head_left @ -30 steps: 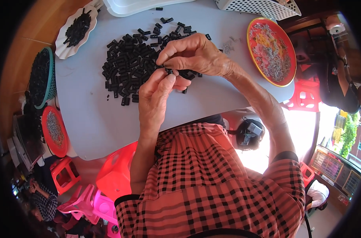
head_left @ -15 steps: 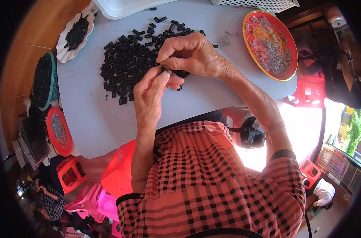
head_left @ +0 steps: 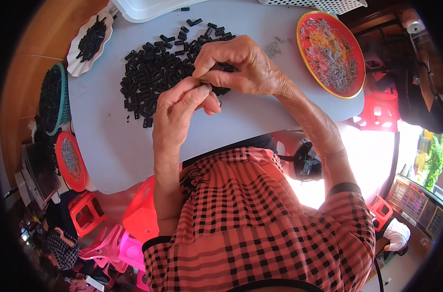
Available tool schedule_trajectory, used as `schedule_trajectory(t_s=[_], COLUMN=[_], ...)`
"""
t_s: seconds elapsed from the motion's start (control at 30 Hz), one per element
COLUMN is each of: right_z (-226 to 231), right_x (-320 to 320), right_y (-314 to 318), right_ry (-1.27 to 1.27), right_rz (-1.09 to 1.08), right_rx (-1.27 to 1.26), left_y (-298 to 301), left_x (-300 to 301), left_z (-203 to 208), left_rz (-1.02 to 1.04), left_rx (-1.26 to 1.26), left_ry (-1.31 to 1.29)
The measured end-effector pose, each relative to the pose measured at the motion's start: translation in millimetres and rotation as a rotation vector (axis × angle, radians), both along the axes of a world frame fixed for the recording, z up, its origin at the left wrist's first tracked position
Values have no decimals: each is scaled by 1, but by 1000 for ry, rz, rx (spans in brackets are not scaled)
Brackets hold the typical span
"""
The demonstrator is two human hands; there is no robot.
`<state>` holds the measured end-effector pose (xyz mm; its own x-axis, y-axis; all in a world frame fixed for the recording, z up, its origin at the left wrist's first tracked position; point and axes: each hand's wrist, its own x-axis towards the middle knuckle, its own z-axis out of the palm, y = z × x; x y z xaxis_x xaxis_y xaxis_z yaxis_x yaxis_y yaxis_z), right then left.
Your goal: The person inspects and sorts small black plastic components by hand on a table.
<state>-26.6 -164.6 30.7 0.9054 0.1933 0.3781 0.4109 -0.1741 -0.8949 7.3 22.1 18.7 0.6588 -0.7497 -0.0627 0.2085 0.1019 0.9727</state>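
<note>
My left hand (head_left: 180, 103) is closed, thumb and forefinger pinching a small black plastic piece (head_left: 208, 85) of which only a sliver shows. Against it from above comes my right hand (head_left: 238, 65), also closed in a pinch; whatever lies between its fingertips is hidden. Both sets of fingertips meet over the near right part of a heap of small black plastic pieces (head_left: 151, 73) on the grey table (head_left: 148, 160). To the right stands a red, yellow-rimmed plate (head_left: 332, 87) of small silvery metal parts (head_left: 345, 73).
A few metal bits (head_left: 275, 48) lie loose beside the plate. Along the left are a white scalloped dish (head_left: 80, 68) of black parts, a green basket (head_left: 65, 97) and a red plate (head_left: 63, 173) of metal parts. A white tray (head_left: 143, 14) and perforated basket (head_left: 318, 4) stand at the back.
My left wrist and forearm have swung a little to the left and the fingers have tilted, covering more of the black piece. The right hand has barely moved.
</note>
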Motion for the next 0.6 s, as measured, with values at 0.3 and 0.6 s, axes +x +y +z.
schedule_trajectory(t_s=[0.3, 0.6], right_z=[-3, -12], right_x=[0, 3], right_y=[1, 4], right_ry=[-89, 158], right_rz=[-92, 14], right_rx=[-122, 176], left_y=[-7, 4], left_x=[-8, 4], left_z=[7, 12], left_rz=[180, 49], left_rx=[346, 216], left_ry=[-526, -319])
